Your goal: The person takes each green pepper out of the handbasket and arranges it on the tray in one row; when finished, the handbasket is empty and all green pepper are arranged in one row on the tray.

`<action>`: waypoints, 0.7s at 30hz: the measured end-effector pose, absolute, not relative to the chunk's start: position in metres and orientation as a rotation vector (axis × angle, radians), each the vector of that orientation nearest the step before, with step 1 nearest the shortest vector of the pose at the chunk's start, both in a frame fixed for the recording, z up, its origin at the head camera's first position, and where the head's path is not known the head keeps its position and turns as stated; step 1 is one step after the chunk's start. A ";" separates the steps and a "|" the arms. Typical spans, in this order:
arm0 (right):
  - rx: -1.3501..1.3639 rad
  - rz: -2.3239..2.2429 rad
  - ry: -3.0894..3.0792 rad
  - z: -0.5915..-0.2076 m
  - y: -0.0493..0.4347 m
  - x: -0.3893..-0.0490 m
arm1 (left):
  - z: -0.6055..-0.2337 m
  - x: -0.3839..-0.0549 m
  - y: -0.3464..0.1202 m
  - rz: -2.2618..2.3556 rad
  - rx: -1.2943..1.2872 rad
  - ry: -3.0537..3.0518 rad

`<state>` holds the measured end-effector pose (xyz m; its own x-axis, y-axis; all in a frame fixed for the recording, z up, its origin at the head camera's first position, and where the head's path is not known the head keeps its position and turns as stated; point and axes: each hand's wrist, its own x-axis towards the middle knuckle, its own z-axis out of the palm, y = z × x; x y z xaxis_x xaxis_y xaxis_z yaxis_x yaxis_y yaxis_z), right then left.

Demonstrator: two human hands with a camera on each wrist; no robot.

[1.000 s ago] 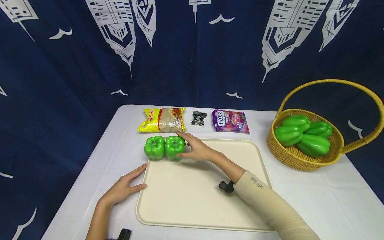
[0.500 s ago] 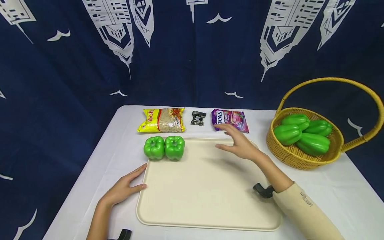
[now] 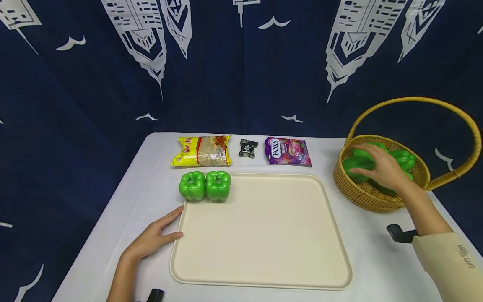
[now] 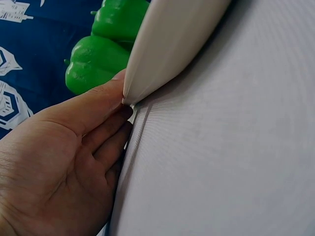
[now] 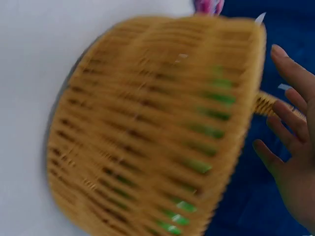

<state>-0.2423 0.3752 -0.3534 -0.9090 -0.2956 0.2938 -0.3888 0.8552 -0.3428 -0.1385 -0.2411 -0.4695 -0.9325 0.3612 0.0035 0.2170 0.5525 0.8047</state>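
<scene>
My left hand (image 3: 151,240) touches the left edge of a cream tray (image 3: 264,239) with straight fingers, thumb apart from the rest. In the left wrist view the fingertips meet the tray's rim (image 4: 165,46), and two green bell peppers (image 4: 96,66) show behind it. Those bell peppers (image 3: 218,186) sit side by side at the tray's back left corner. My right hand (image 3: 383,167) is over the wicker basket (image 3: 354,195), thumb and fingers spread above a green bell pepper (image 3: 354,165). In the right wrist view the hand (image 5: 300,147) is above the rim, nothing between its fingers.
Along the table's back lie a yellow noodle bag (image 3: 203,151), a small black packet (image 3: 247,148) and a purple Foxs candy bag (image 3: 288,152). The basket's tall handle (image 3: 419,100) arches above it. A dark blue printed cloth (image 3: 234,84) hangs behind the white table.
Leaving the bell pepper at the tray's back left corner, my right hand has travelled right across the tray to the basket. My left hand has stayed at the tray's edge.
</scene>
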 end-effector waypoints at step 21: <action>0.434 0.496 -2.923 -0.376 0.416 -0.252 | -0.466 -0.138 -0.240 1.321 0.499 2.627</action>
